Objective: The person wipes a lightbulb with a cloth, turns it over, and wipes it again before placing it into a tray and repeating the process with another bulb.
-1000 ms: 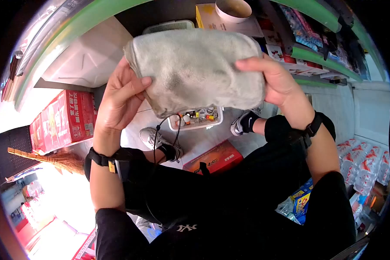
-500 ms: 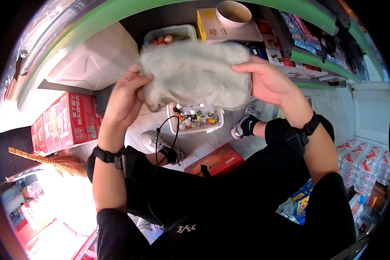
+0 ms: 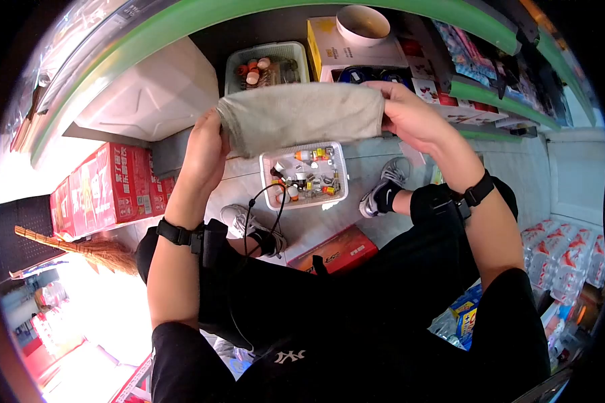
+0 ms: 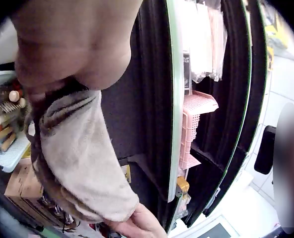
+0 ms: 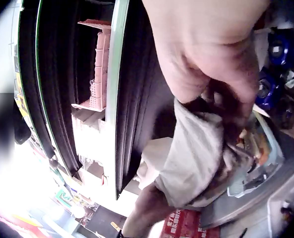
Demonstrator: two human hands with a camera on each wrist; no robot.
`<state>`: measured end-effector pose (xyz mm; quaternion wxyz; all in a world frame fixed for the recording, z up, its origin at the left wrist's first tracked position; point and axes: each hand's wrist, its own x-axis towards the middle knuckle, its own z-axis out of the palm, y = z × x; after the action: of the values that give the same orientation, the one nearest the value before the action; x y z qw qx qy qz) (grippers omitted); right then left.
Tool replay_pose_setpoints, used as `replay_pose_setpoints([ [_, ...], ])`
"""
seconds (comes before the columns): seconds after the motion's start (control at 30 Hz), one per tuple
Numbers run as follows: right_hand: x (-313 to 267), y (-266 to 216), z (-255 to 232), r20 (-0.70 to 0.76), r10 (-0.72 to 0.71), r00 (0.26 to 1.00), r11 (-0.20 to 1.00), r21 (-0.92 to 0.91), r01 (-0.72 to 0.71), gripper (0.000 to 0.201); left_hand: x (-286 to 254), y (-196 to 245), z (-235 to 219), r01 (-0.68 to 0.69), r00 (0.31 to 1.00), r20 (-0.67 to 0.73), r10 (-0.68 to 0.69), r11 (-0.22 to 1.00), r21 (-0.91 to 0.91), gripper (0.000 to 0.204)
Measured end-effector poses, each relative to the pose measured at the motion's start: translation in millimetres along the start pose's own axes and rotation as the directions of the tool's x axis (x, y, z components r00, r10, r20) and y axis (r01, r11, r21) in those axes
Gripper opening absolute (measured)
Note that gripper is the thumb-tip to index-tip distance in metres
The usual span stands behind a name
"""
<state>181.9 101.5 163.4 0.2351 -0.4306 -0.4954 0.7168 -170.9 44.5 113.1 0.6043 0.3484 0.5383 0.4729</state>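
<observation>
A folded grey-white cloth (image 3: 302, 115) is stretched between both hands in the head view, above a white basket (image 3: 265, 195) of small bottles. My left hand (image 3: 205, 151) grips its left end, and my right hand (image 3: 413, 117) pinches its right end, thumb along the top. The left wrist view shows the cloth (image 4: 82, 153) hanging below the left hand (image 4: 77, 44), with the other hand at its far end. In the right wrist view the right hand (image 5: 211, 54) holds the cloth (image 5: 191, 153), some fingers hidden behind it.
Behind the cloth, a second basket (image 3: 301, 60) holds round reddish items, beside a box (image 3: 321, 50) with a bowl (image 3: 363, 25) on it. A red box (image 3: 339, 250) lies between the feet. Red cartons (image 3: 107, 188) and a straw broom (image 3: 104, 254) are at left, bottled packs (image 3: 558, 255) at right.
Both hands have lowered the cloth, and it now looks narrower from top to bottom. The rear basket and more of the bottle basket have come into view.
</observation>
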Motion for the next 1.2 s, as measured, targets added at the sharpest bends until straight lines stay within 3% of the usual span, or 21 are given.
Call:
replay_pose_setpoints([
  [0.07,-2.8,4.6,-6.8,0.074,0.084,0.994,0.995,0.044,-0.087,0.036,1.1,-7.7,4.3,0.071,0.995,-0.061,-0.074,0.996,-0.058,0.032],
  [0.17,-1.8,3.6,-9.9,0.055,-0.077,0.995,0.979,-0.186,0.086,0.034,-5.7,3.5,19.3,0.209,0.977,-0.005,-0.212,0.969,-0.13,0.038],
  [0.2,-0.5,2.1,-13.0,0.049,-0.222,0.974,0.899,-0.377,0.223,0.034,-7.9,8.4,21.7,0.213,0.977,0.05,-0.207,0.961,-0.174,0.04],
  [0.27,1.1,-3.0,-20.6,0.116,-0.481,0.869,0.583,-0.698,0.416,0.035,-10.2,15.3,25.9,0.23,0.968,0.162,-0.192,0.938,-0.258,0.046],
  [0.37,-4.3,-12.7,-25.5,0.01,-0.339,0.941,0.844,-0.438,0.309,0.035,-5.1,19.7,17.1,0.203,0.928,0.371,-0.036,0.884,-0.42,0.052],
  [0.43,-18.9,-23.8,-27.3,-0.002,-0.242,0.97,0.962,-0.133,0.24,0.038,-18.1,43.1,32.9,0.213,0.93,0.368,-0.02,0.844,-0.493,0.056],
  [0.5,-31.3,-33.5,-29.5,0.046,-0.233,0.971,0.949,0.228,0.217,0.042,-26.0,54.2,40.3,0.21,0.934,0.356,-0.028,0.848,-0.486,0.058],
  [0.53,-29.5,-35.8,-43.6,0.287,-0.298,0.91,0.888,0.433,0.154,0.043,-27.3,50.7,42.7,0.048,0.947,0.297,0.119,0.866,-0.498,0.05],
  [0.57,-31.8,-29.3,-55.7,0.362,-0.347,0.865,0.795,0.603,0.067,0.045,-30.7,51.3,46.2,-0.007,0.951,0.276,0.139,0.904,-0.428,0.047],
  [0.6,-38.5,-20.9,-41.6,0.309,-0.496,0.811,0.756,0.613,0.229,0.046,-37.1,59.2,55.4,-0.058,0.953,0.259,0.157,0.934,-0.353,0.044],
  [0.67,-25.2,31.0,-42.2,0.209,-0.481,0.851,0.738,0.621,0.264,0.05,-47.1,74.5,78.9,-0.08,0.949,0.273,0.156,0.959,-0.271,0.037],
  [0.7,-18.5,56.9,-42.6,0.159,-0.471,0.868,0.73,0.622,0.283,0.052,-43.9,69.2,84.2,-0.161,0.951,0.251,0.18,0.982,-0.096,0.038],
  [0.77,-34.4,52.5,8.3,0.153,-0.25,0.956,0.671,0.739,0.057,0.055,-28.2,55.4,89.9,-0.309,0.942,0.217,0.256,0.915,0.26,0.038],
  [0.8,-26.3,49.2,14.9,0.253,-0.297,0.921,0.688,0.725,0.022,0.057,-24.0,49.9,93.5,-0.355,0.935,0.179,0.307,0.832,0.426,0.036],
  [0.83,-17.4,47.4,19.5,0.349,-0.338,0.874,0.703,0.711,-0.012,0.058,-16.1,38.3,92.2,-0.36,0.933,0.171,0.317,0.846,0.393,0.035],
  [0.9,-15.7,38.3,23.0,0.397,-0.376,0.837,0.742,0.67,0.015,0.06,4.3,19.0,88.0,-0.385,0.923,0.157,0.352,0.863,0.328,0.032],
  [0.93,-25.1,31.4,26.0,0.348,-0.372,0.86,0.76,0.647,0.068,0.062,6.9,18.2,88.0,-0.301,0.953,0.133,0.272,0.904,0.303,0.023],
  [1.03,-33.0,14.7,22.8,0.231,-0.257,0.938,0.742,0.669,0.038,0.066,35.0,-31.0,63.7,-0.232,0.969,0.194,0.151,0.826,0.514,0.018],
  [1.1,-35.7,20.9,18.0,0.188,-0.189,0.964,0.698,0.716,-0.003,0.066,42.2,-74.0,67.0,-0.269,0.949,0.307,0.073,0.694,0.668,0.016],
  [1.17,-41.0,27.1,10.6,0.135,-0.119,0.984,0.643,0.765,-0.028,0.066,45.2,-126.1,70.0,-0.219,0.933,0.351,-0.077,0.653,0.725,0.019],
  [1.2,-42.0,29.1,5.4,0.109,-0.086,0.99,0.615,0.787,-0.034,0.066,48.8,-156.4,68.9,-0.252,0.926,0.359,-0.118,0.516,0.819,0.022],
])
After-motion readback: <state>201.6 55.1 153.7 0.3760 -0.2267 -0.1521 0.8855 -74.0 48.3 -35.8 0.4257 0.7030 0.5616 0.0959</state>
